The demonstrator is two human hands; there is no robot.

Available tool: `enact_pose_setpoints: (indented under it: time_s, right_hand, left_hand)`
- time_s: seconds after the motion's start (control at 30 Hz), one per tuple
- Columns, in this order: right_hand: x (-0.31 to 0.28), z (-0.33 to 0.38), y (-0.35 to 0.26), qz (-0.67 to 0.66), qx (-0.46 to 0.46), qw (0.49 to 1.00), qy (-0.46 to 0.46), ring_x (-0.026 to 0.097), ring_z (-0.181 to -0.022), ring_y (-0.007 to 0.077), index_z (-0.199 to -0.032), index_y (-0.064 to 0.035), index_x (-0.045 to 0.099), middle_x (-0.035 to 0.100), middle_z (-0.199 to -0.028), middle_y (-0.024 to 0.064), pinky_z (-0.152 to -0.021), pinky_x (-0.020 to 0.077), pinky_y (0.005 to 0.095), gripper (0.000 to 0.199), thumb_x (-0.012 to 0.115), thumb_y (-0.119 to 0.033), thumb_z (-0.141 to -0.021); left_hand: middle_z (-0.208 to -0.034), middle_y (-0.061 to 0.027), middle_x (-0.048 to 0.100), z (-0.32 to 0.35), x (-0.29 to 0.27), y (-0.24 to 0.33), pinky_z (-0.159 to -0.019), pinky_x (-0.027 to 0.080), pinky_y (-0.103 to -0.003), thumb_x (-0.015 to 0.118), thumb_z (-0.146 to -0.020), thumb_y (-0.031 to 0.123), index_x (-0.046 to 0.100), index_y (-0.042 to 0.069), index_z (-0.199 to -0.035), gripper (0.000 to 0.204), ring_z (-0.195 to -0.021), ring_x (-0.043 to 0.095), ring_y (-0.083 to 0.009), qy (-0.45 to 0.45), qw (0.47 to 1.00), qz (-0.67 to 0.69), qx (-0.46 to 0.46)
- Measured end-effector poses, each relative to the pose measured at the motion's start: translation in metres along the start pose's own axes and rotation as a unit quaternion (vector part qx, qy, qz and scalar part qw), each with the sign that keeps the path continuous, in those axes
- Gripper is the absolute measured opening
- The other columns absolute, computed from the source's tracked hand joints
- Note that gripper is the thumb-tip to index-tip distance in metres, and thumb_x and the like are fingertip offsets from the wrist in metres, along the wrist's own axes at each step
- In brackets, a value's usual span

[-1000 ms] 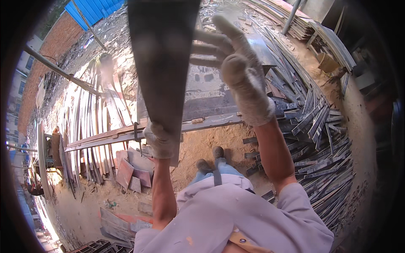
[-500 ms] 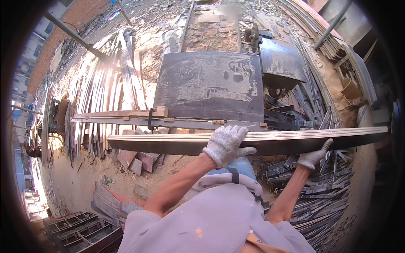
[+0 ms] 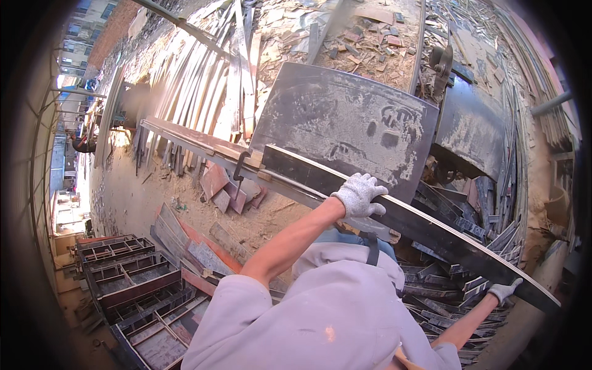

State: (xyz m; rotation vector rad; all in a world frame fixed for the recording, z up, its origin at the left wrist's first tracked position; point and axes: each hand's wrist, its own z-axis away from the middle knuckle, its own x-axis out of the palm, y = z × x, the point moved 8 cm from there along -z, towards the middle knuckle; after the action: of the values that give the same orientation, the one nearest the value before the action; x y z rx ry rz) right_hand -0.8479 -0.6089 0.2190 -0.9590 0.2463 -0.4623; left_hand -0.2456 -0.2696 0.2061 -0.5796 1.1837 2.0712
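Observation:
A long dark board (image 3: pixel 431 229) with a pale edge lies slanted from the saw table down to the lower right. My left hand (image 3: pixel 359 194), in a grey knit glove, grips its upper edge near the middle. My right hand (image 3: pixel 504 290), also gloved, holds the board near its lower right end. The board's far end rests on the grey dusty metal table (image 3: pixel 345 120) beside a wooden guide rail (image 3: pixel 197 143).
Piles of wood strips and offcuts (image 3: pixel 203 80) cover the sandy ground behind the table. Stacked dark panels (image 3: pixel 456 271) lie at the right. Rust-red metal frames (image 3: pixel 132 277) stand at the lower left. A second dark machine surface (image 3: pixel 472 132) sits to the right.
The board has swung from upright to lying flat, then slanted down to the right. Both hands have come down onto it, my right hand sliding toward its lower end.

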Motion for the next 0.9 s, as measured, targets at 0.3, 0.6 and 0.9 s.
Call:
enact_pose_setpoints:
  time_s: [0.3, 0.6, 0.9]
  right_hand:
    - [-0.053, -0.151, 0.034, -0.374, 0.408, 0.759, -0.344, 0.049, -0.139, 0.0407, -0.149, -0.0107, 0.054, 0.053, -0.155, 0.0153, -0.121, 0.0331, 0.0602, 0.076, 0.051, -0.068, -0.099]
    - [-0.083, -0.101, 0.137, -0.027, 0.122, 0.992, -0.034, 0.051, -0.137, 0.0432, -0.149, -0.0106, 0.053, 0.053, -0.154, 0.0154, -0.117, 0.0376, 0.0629, 0.081, 0.055, -0.071, -0.096]
    - [-0.086, -0.081, 0.202, 0.029, 0.080, 0.990, 0.114, 0.060, -0.123, 0.0368, -0.138, -0.0138, 0.064, 0.066, -0.138, 0.0102, -0.107, 0.0475, 0.0567, 0.075, 0.064, -0.072, -0.090]
  left_hand:
    - [-0.115, -0.0132, 0.066, -0.008, 0.049, -0.061, -0.104, 0.044, -0.047, 0.072, -0.090, 0.051, 0.065, 0.017, -0.137, 0.058, -0.116, 0.059, -0.0334, -0.048, 0.994, 0.084, -0.046]
    - [-0.124, -0.0123, 0.063, -0.004, 0.065, -0.059, -0.111, 0.041, -0.050, 0.076, -0.087, 0.045, 0.063, 0.018, -0.138, 0.059, -0.123, 0.056, -0.0353, 0.011, 0.998, 0.045, -0.047]
    - [-0.144, -0.0134, 0.053, 0.026, 0.070, -0.082, -0.126, 0.022, -0.060, 0.083, -0.077, 0.030, 0.052, 0.018, -0.151, 0.081, -0.139, 0.045, -0.0363, 0.054, 0.997, -0.018, -0.045]
